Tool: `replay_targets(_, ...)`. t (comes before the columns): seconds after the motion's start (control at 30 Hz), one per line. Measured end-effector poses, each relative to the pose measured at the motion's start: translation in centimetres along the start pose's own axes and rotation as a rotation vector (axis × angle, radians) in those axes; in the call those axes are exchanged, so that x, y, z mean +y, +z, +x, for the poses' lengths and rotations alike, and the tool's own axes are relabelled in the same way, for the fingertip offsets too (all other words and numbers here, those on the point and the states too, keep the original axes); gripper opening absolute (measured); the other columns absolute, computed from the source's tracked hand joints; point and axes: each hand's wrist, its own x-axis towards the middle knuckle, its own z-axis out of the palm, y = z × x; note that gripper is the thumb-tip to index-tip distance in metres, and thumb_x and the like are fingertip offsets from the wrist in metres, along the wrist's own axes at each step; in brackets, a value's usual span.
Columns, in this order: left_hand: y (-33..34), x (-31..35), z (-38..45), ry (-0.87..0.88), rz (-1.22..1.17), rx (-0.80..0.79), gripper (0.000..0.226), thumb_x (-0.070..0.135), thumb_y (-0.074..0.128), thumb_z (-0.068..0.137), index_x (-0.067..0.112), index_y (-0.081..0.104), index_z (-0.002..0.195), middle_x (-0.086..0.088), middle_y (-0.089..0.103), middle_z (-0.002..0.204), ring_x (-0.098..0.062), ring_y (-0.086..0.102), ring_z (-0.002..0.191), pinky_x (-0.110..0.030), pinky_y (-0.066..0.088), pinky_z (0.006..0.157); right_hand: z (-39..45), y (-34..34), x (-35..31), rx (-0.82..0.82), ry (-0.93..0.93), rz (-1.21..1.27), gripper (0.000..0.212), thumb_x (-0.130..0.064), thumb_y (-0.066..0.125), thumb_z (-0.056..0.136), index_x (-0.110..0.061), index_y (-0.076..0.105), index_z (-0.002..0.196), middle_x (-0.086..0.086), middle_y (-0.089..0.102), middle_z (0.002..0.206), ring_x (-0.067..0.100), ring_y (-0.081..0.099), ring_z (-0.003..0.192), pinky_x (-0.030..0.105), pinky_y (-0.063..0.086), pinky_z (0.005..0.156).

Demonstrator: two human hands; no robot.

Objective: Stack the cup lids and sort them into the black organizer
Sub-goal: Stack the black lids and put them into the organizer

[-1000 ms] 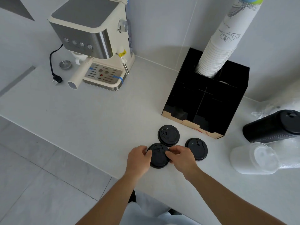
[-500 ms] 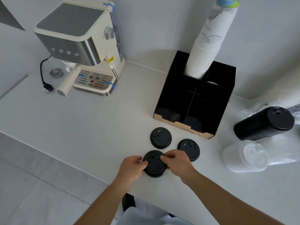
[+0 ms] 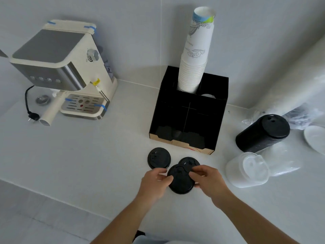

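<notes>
Head view: white counter (image 3: 73, 155), seen from above.
Left hand (image 3: 153, 182): fingers curled, pinching the left rim of the near black lid (image 3: 180, 180).
Right hand (image 3: 209, 180): pinching the same lid's right rim.
Other lids: second lid (image 3: 189, 162) partly under the held one; third lid (image 3: 158, 157) just left.
Black organizer (image 3: 190, 118): far side, holding a paper cup stack (image 3: 195, 55).

Your white counter (image 3: 91, 155) carries a cream coffee machine (image 3: 70, 76) at the back left, its black plug (image 3: 32, 117) lying beside it. The black organizer (image 3: 190, 120) stands at the back centre. Three black lids (image 3: 159, 157) lie just before it. On your right lie a black lid stack (image 3: 262, 133) and clear lids (image 3: 248, 170).
</notes>
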Motion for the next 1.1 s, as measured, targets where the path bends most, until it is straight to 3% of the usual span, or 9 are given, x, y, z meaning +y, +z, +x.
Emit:
replay_targets(0.13, 1.2, 0.6, 0.6, 0.069, 0.062, 0.034, 0.035, 0.028, 0.069, 0.084, 0.018, 0.067, 0.117, 0.010, 0.068, 0.095, -0.008, 0.066, 0.091, -0.018, 0.047, 0.076, 0.2, 0.0, 1.0, 0.056, 0.030, 0.091, 0.016, -0.016, 0.072, 0.088, -0.017, 0.070, 0.104, 0.002, 0.073, 0.096, 0.024, 0.070, 0.083, 0.034, 0.060, 0.080)
replay_targets(0.27, 2.4, 2.0, 1.6, 0.133, 0.099, 0.052, 0.029, 0.018, 0.066, 0.087, 0.009, 0.069, 0.114, 0.009, 0.065, 0.085, -0.016, 0.067, 0.092, -0.030, 0.053, 0.087, 1.3, -0.4, 1.6, 0.094, 0.050, 0.180, 0.013, -0.013, 0.071, 0.088, -0.011, 0.072, 0.101, 0.006, 0.074, 0.088, 0.026, 0.069, 0.079, 0.041, 0.060, 0.084)
replay_targets(0.43, 3.8, 2.4, 2.7, 0.153, 0.158, 0.057, 0.031, 0.018, 0.063, 0.089, 0.011, 0.067, 0.118, 0.006, 0.068, 0.095, -0.008, 0.064, 0.088, -0.014, 0.044, 0.077, 3.0, -0.6, 2.3, 0.118, 0.071, 0.177, 0.014, -0.017, 0.070, 0.088, -0.015, 0.071, 0.102, 0.004, 0.075, 0.087, 0.027, 0.072, 0.082, 0.047, 0.060, 0.087)
replay_targets(0.6, 4.2, 2.8, 3.0, 0.162, 0.217, 0.061, 0.029, 0.021, 0.063, 0.089, 0.011, 0.068, 0.116, 0.004, 0.072, 0.098, -0.011, 0.066, 0.091, -0.019, 0.049, 0.082, 3.9, -0.8, 2.6, 0.096, 0.096, 0.174, 0.019, -0.018, 0.070, 0.088, -0.016, 0.069, 0.108, 0.003, 0.075, 0.089, 0.029, 0.072, 0.083, 0.050, 0.060, 0.086)
replay_targets(0.83, 3.7, 3.4, 3.1, 0.129, 0.261, 0.042, 0.027, 0.021, 0.063, 0.089, 0.009, 0.068, 0.112, -0.004, 0.074, 0.100, -0.016, 0.069, 0.092, -0.025, 0.052, 0.084, 4.9, -0.7, 2.5, 0.080, 0.095, 0.111, 0.009, -0.022, 0.071, 0.088, -0.019, 0.074, 0.096, 0.002, 0.076, 0.085, 0.025, 0.073, 0.077, 0.046, 0.062, 0.082)
replay_targets(0.93, 3.6, 3.9, 2.9, 0.108, 0.277, 0.005, 0.008, 0.018, 0.064, 0.088, 0.018, 0.070, 0.093, -0.007, 0.071, 0.087, -0.018, 0.067, 0.085, -0.031, 0.052, 0.085, 5.1, -0.6, 2.5, 0.083, 0.113, 0.113, 0.008, -0.020, 0.070, 0.088, -0.016, 0.075, 0.093, 0.004, 0.075, 0.084, 0.025, 0.072, 0.078, 0.045, 0.062, 0.082)
replay_targets(1.0, 3.8, 4.0, 2.8, 0.079, 0.266, -0.008, 0.026, 0.017, 0.064, 0.087, 0.032, 0.054, 0.068, -0.001, 0.063, 0.079, -0.015, 0.061, 0.078, -0.036, 0.053, 0.087, 5.2, -0.6, 2.5, 0.072, 0.134, 0.123, 0.007, -0.019, 0.070, 0.089, -0.016, 0.076, 0.087, 0.007, 0.075, 0.084, 0.027, 0.072, 0.081, 0.045, 0.062, 0.083)
replay_targets(1.1, 4.0, 3.7, 2.9, 0.022, 0.196, 0.012, 0.040, 0.013, 0.064, 0.085, 0.036, 0.044, 0.060, 0.000, 0.061, 0.079, -0.015, 0.057, 0.077, -0.040, 0.053, 0.088, 5.2, -0.5, 2.3, 0.060, 0.175, 0.163, 0.007, -0.015, 0.070, 0.089, -0.014, 0.075, 0.084, 0.011, 0.074, 0.086, 0.030, 0.071, 0.085, 0.046, 0.061, 0.085)
